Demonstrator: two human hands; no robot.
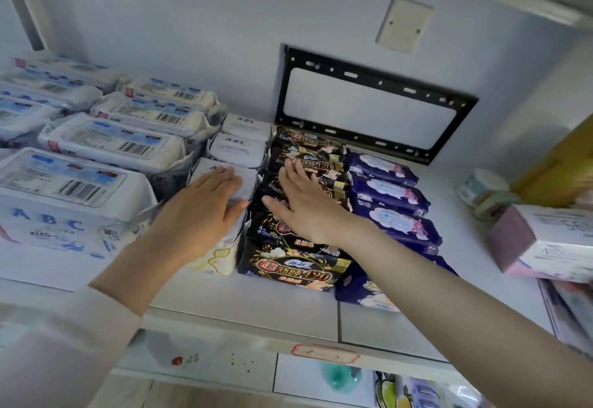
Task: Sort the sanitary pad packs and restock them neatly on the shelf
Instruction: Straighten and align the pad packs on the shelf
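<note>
It looked like a shop: a white shelf (244, 308) carried many identical sanitary pad packs (288, 272) lined up by brand, a handwritten label (324, 353) marked its front edge, and more packaged goods (394, 391) sat below.

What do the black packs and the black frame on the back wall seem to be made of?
Black packs: likely thin glossy plastic film, since the printed wrap shines and creases.
Black frame: probably matte painted metal, given its slotted, rigid bars.
</note>
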